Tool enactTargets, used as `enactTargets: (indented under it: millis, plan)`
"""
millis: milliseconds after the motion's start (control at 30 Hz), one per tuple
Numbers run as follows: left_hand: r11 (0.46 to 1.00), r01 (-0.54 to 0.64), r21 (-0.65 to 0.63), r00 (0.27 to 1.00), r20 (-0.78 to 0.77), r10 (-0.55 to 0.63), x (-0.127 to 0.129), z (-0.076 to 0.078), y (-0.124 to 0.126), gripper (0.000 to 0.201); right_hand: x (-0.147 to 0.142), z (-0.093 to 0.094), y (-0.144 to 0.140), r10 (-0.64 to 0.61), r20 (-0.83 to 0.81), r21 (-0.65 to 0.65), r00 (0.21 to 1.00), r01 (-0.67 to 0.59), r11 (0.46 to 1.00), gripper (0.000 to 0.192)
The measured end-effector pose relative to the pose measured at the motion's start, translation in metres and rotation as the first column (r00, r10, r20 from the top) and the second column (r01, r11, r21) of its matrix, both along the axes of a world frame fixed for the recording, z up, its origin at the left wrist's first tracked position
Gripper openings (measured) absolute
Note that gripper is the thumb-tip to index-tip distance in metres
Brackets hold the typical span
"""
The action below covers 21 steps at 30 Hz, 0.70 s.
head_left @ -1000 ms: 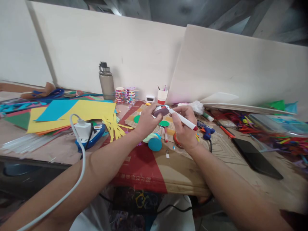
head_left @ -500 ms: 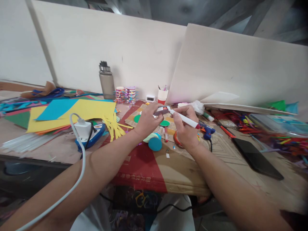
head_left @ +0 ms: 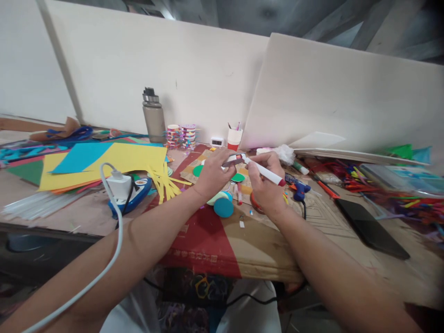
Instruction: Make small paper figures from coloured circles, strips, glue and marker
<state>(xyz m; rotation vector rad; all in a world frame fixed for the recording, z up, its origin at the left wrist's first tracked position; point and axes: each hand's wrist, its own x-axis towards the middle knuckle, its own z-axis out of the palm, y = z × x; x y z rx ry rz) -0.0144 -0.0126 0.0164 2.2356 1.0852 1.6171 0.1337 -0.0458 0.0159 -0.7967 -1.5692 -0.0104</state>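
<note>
My right hand [head_left: 266,185] grips a white marker pen [head_left: 267,173] with a dark red end, its tip pointing left. In my left hand [head_left: 214,175] is a small flat piece [head_left: 231,161], dark on its near face with a red patch by the pen tip. Its kind I cannot make out. Whether the tip touches the piece is too small to tell. Green paper discs [head_left: 237,177] lie on the cardboard beneath the hands. Nearer to me is a blue paper disc [head_left: 223,207] beside paler ones.
To the left are a yellow paper sheet [head_left: 135,159], a blue power strip [head_left: 142,189] with a white plug, and a grey bottle [head_left: 154,118]. On the right lie a blue glue gun [head_left: 299,190], an orange-red cutter [head_left: 328,189] and a black phone [head_left: 371,229]. White boards [head_left: 347,92] stand behind.
The marker pen has shifted very slightly left, still against or close to the small piece. Both hands keep their grip, and the table things look the same.
</note>
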Motion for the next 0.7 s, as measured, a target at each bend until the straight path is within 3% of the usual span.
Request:
enactTargets:
  millis: [400,700]
  plan:
    - [0.999,0.014,0.046,0.998,-0.06,-0.011,0.0,-0.0009,-0.0018,0.022,-0.002,-0.0011,-0.0008,0.0,0.004,0.021,1.0,0.0,1.0,0.005]
    - [0.997,-0.052,0.057,0.998,-0.024,0.053,-0.0017,-0.0049,0.0056,0.03,-0.0003,-0.0035,-0.0026,0.04,-0.018,0.006,0.999,-0.039,0.999,0.007]
